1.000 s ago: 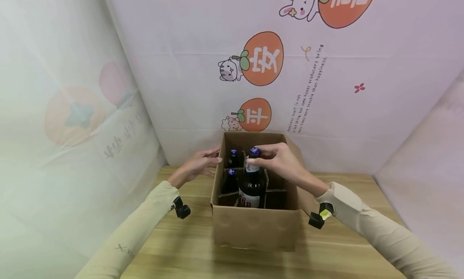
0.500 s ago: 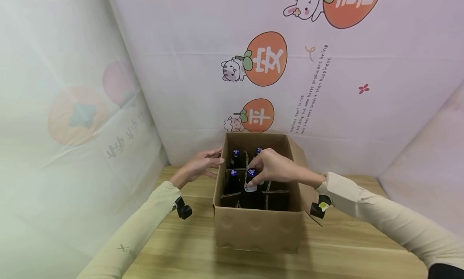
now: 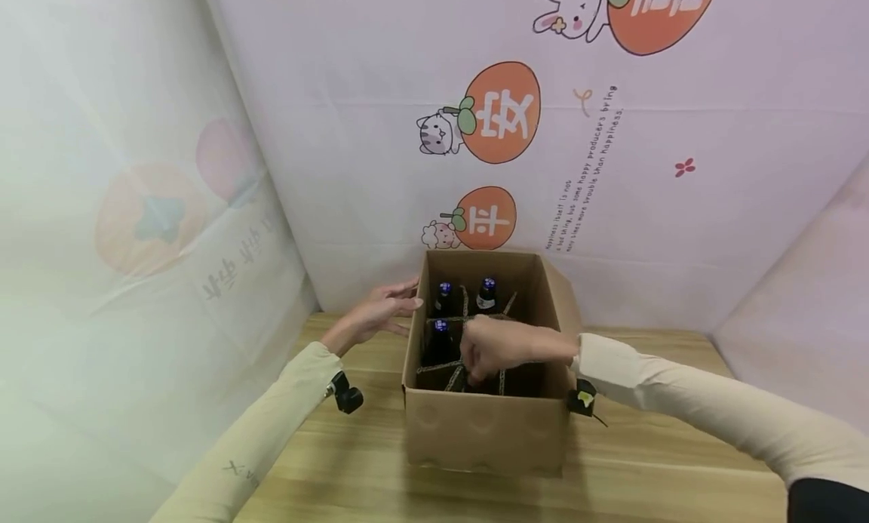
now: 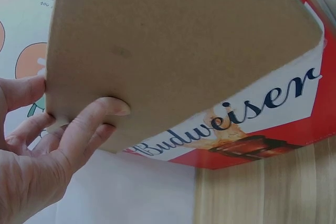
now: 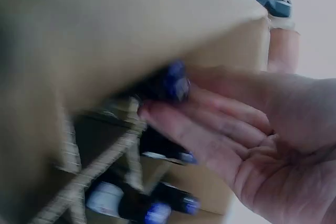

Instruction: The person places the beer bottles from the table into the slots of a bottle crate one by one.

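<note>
A brown cardboard box (image 3: 485, 432) with inner dividers stands on the wooden table. My right hand (image 3: 498, 349) reaches down inside its near part, fingers pointing downward. In the right wrist view, thumb and fingers close around the blue-capped neck of a beer bottle (image 5: 176, 81); the hand hides this bottle in the head view. My left hand (image 3: 380, 308) rests against the box's left side near the far corner, fingers extended, fingertips on the cardboard in the left wrist view. Blue-capped bottles stand in other compartments: far left (image 3: 444, 300), far middle (image 3: 486, 296) and front left (image 3: 440, 343).
The box's right flap (image 3: 565, 296) is folded outward beside my right forearm. Cardboard dividers (image 3: 440, 367) split the inside into compartments. A printed cloth wall (image 3: 366, 168) rises behind the box. Red and white Budweiser print (image 4: 226, 119) shows on the box's side.
My right hand has lowered the bottle from above the box rim down into the near middle compartment. A far middle bottle has come into sight. The left hand stays at the box side.
</note>
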Demonstrator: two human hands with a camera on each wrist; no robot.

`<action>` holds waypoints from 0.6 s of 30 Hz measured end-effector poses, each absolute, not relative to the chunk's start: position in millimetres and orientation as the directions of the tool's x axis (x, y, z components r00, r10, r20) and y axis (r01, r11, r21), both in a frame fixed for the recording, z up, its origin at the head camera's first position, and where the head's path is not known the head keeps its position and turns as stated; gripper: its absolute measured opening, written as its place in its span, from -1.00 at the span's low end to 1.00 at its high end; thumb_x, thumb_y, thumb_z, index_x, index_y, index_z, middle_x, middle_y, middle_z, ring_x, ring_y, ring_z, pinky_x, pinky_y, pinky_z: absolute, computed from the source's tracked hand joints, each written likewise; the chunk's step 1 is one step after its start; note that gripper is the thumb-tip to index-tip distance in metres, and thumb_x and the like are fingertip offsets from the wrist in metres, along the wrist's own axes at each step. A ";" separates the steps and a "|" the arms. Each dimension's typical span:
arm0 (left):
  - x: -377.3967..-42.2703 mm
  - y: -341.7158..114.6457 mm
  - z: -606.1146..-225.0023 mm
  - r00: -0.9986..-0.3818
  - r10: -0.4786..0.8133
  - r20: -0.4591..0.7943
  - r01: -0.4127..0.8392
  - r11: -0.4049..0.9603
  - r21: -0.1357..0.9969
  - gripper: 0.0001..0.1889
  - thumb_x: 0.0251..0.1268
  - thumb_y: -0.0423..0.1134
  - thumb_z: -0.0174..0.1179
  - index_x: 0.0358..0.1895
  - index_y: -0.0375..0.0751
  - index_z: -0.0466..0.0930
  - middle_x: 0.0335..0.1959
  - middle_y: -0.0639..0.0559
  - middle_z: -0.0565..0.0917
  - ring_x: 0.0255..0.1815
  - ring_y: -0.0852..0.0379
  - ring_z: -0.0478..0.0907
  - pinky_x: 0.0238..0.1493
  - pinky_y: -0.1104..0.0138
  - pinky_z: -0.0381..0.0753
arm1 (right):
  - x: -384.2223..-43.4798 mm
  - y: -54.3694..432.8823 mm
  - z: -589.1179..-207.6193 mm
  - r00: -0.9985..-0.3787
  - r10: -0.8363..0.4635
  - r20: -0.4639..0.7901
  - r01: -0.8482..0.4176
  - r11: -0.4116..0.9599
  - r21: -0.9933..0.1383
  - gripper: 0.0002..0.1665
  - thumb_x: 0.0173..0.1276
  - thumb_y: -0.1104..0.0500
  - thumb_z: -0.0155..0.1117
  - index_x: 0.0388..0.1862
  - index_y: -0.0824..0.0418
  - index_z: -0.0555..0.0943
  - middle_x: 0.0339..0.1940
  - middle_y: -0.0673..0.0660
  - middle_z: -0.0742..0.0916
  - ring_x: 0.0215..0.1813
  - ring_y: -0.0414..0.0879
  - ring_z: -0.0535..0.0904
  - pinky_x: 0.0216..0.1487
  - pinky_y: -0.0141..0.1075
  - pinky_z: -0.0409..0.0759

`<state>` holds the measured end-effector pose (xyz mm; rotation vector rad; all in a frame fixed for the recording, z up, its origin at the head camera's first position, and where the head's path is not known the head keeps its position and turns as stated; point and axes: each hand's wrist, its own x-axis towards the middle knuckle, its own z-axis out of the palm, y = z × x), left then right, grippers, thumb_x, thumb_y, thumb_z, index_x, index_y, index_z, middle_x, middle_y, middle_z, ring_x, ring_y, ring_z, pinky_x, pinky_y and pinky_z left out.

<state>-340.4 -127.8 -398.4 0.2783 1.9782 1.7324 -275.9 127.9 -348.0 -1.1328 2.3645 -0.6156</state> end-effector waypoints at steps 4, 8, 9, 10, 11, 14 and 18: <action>-342.6 -126.5 -397.0 -0.861 0.463 -0.210 -0.147 0.168 0.975 -0.24 0.57 -0.29 0.14 0.71 -0.06 0.01 0.61 -0.40 0.22 0.56 -0.47 0.24 0.24 -0.17 0.69 | -282.0 124.7 -327.2 -0.570 -0.793 -0.218 -0.526 0.555 -0.645 -0.83 0.33 0.47 0.33 -0.39 0.30 0.77 -0.46 0.10 0.81 -0.40 -0.11 0.77 -0.31 -0.36 0.81; -345.2 -123.0 -397.3 -0.855 0.470 -0.217 -0.150 0.175 0.973 -0.23 0.56 -0.29 0.15 0.71 -0.03 0.02 0.61 -0.38 0.24 0.56 -0.45 0.25 0.24 -0.16 0.70 | -282.4 130.7 -321.3 -0.534 -0.825 -0.188 -0.590 0.522 -0.615 -0.96 0.40 0.30 0.43 -0.28 0.25 0.78 -0.36 0.02 0.83 -0.30 -0.23 0.74 -0.23 -0.41 0.76; -345.6 -122.3 -397.8 -0.853 0.474 -0.220 -0.153 0.177 0.972 -0.23 0.56 -0.29 0.16 0.71 -0.02 0.02 0.61 -0.37 0.24 0.56 -0.45 0.25 0.25 -0.15 0.70 | -281.8 133.0 -323.2 -0.527 -0.830 -0.184 -0.604 0.518 -0.606 -0.96 0.41 0.26 0.45 -0.25 0.23 0.78 -0.33 -0.02 0.82 -0.28 -0.27 0.74 -0.21 -0.43 0.75; -345.9 -121.7 -398.3 -0.850 0.477 -0.221 -0.152 0.179 0.972 -0.23 0.56 -0.29 0.15 0.71 -0.02 0.02 0.62 -0.37 0.24 0.56 -0.45 0.25 0.25 -0.15 0.70 | -281.1 135.5 -325.5 -0.517 -0.838 -0.175 -0.618 0.507 -0.601 -0.96 0.41 0.25 0.45 -0.23 0.22 0.78 -0.31 -0.04 0.82 -0.26 -0.30 0.73 -0.19 -0.44 0.75; -346.2 -121.1 -398.4 -0.849 0.478 -0.225 -0.154 0.182 0.971 -0.23 0.56 -0.29 0.16 0.71 -0.01 0.02 0.62 -0.35 0.24 0.56 -0.44 0.26 0.25 -0.15 0.70 | -280.5 138.1 -328.1 -0.512 -0.844 -0.163 -0.631 0.498 -0.595 -0.94 0.42 0.23 0.45 -0.21 0.22 0.78 -0.29 -0.06 0.82 -0.24 -0.32 0.73 -0.16 -0.44 0.76; -345.6 -120.5 -398.5 -0.851 0.480 -0.215 -0.142 0.183 0.973 -0.24 0.57 -0.29 0.15 0.71 -0.04 0.02 0.61 -0.37 0.24 0.54 -0.46 0.27 0.23 -0.15 0.71 | -280.1 145.5 -333.3 -0.531 -0.838 -0.127 -0.639 0.494 -0.590 -0.95 0.43 0.23 0.44 -0.19 0.18 0.79 -0.26 -0.08 0.82 -0.22 -0.34 0.74 -0.12 -0.43 0.77; -341.7 -121.5 -396.9 -0.865 0.459 -0.203 -0.125 0.195 0.973 -0.24 0.56 -0.30 0.15 0.71 -0.08 0.03 0.62 -0.36 0.23 0.51 -0.45 0.33 0.18 -0.12 0.75 | -282.7 154.0 -336.2 -0.558 -0.829 -0.046 -0.662 0.478 -0.577 -0.93 0.48 0.24 0.39 -0.17 0.14 0.79 -0.27 -0.04 0.83 -0.22 -0.32 0.74 -0.13 -0.39 0.79</action>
